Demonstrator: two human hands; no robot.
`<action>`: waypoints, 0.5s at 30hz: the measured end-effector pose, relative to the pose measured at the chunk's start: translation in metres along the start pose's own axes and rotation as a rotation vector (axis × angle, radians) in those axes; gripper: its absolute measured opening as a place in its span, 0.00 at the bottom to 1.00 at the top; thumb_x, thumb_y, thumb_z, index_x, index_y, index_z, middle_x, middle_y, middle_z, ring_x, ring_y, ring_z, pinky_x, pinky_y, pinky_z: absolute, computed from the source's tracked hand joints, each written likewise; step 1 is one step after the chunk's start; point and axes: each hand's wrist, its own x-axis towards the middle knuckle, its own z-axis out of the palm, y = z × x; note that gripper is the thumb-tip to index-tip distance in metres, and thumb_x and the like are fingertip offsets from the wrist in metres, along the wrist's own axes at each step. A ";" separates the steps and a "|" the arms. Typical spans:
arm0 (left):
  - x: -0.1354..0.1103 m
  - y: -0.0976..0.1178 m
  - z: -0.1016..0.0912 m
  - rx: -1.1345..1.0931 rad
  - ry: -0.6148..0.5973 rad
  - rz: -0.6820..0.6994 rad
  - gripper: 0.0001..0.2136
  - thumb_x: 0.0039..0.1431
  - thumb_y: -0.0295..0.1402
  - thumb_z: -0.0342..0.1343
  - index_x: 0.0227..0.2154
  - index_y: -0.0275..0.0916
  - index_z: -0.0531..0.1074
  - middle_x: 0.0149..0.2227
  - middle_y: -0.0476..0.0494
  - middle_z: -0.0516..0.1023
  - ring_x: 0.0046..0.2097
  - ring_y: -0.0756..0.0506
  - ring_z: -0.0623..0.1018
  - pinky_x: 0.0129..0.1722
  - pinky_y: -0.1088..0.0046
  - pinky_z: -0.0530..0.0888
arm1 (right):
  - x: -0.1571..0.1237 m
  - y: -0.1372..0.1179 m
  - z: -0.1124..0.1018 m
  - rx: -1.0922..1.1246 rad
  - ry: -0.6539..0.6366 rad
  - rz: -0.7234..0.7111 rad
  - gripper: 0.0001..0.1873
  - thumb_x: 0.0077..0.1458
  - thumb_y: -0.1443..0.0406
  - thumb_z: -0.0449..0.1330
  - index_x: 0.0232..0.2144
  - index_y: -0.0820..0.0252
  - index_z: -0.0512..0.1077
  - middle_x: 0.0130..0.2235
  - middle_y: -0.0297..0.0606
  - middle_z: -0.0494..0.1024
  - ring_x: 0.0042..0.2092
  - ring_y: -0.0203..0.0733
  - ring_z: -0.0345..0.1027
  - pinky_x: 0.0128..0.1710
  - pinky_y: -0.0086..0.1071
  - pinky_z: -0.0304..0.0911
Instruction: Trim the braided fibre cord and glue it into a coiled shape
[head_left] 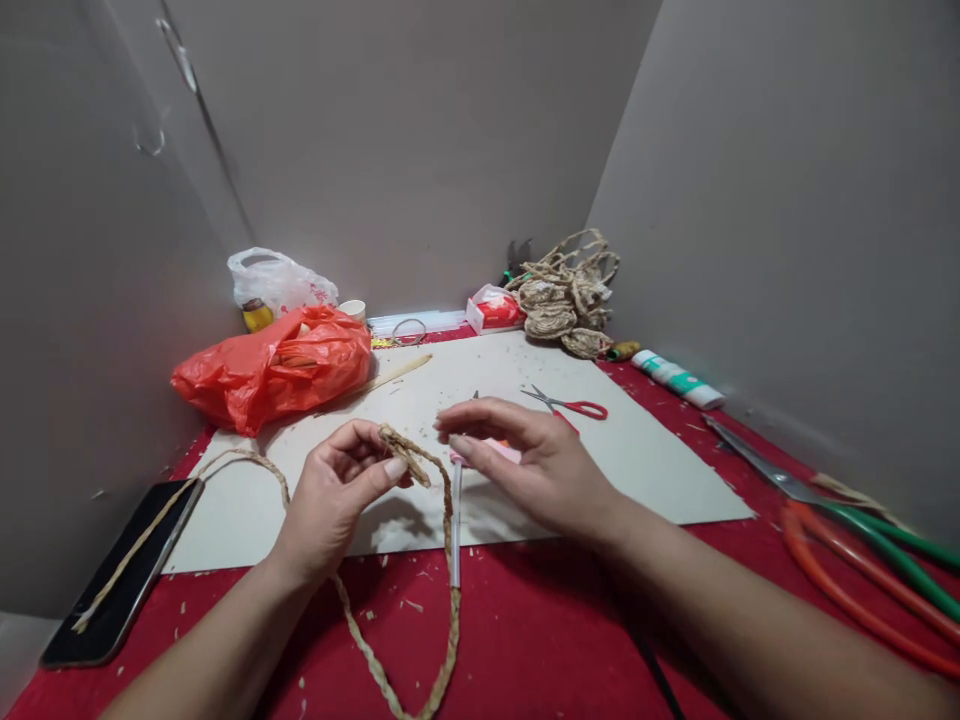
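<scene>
My left hand [337, 490] pinches the folded end of a braided straw cord [454, 630] between thumb and fingers. From there the cord hangs in a loop over the table's front part, and a length runs left across a phone [124, 570]. My right hand [536, 465] is just right of the cord, thumb and fingers apart, with nothing visible between them. A thin whitish tube [457, 530] lies along the cord's right side; I cannot tell whether the cord passes through it. Something pink [499, 452] shows partly behind my right hand.
White board [645, 450] covers the red cloth [525, 620]. Small scissors [581, 408] lie on it, large shears [802, 495] at right. An orange-red plastic bag [277, 370] stands left. Behind are bundled straw coils [555, 310], a tissue pack [496, 310] and a rolled packet [675, 378].
</scene>
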 end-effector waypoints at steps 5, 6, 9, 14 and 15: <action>-0.006 0.002 0.003 0.040 -0.012 0.029 0.07 0.51 0.27 0.63 0.33 0.39 0.71 0.32 0.48 0.76 0.35 0.49 0.76 0.40 0.74 0.73 | -0.008 -0.013 0.017 0.159 -0.011 -0.088 0.07 0.57 0.70 0.57 0.39 0.59 0.72 0.37 0.35 0.78 0.39 0.35 0.73 0.40 0.29 0.68; -0.008 0.003 0.003 0.051 -0.002 0.047 0.07 0.51 0.27 0.63 0.33 0.39 0.72 0.32 0.48 0.76 0.35 0.49 0.76 0.40 0.74 0.73 | -0.008 -0.015 0.018 0.170 -0.005 -0.102 0.07 0.56 0.71 0.58 0.38 0.59 0.72 0.36 0.35 0.78 0.38 0.35 0.72 0.40 0.29 0.68; -0.013 0.010 0.004 0.065 0.037 0.109 0.07 0.49 0.26 0.64 0.31 0.39 0.73 0.32 0.48 0.77 0.35 0.49 0.76 0.39 0.75 0.73 | -0.008 -0.024 0.021 0.206 0.019 -0.124 0.06 0.56 0.70 0.58 0.36 0.58 0.73 0.34 0.34 0.78 0.35 0.34 0.72 0.37 0.27 0.69; -0.018 0.021 0.002 0.032 0.111 0.181 0.08 0.47 0.27 0.66 0.31 0.40 0.75 0.32 0.49 0.77 0.35 0.50 0.76 0.39 0.76 0.73 | -0.002 -0.048 0.028 0.280 0.050 -0.014 0.05 0.55 0.70 0.59 0.34 0.60 0.74 0.30 0.33 0.78 0.28 0.32 0.71 0.27 0.25 0.68; -0.019 0.022 0.001 0.026 0.118 0.189 0.08 0.47 0.27 0.66 0.31 0.40 0.75 0.32 0.49 0.77 0.36 0.50 0.76 0.39 0.76 0.73 | -0.001 -0.052 0.031 0.281 0.058 -0.005 0.05 0.55 0.70 0.59 0.34 0.60 0.75 0.29 0.33 0.78 0.28 0.32 0.70 0.26 0.25 0.67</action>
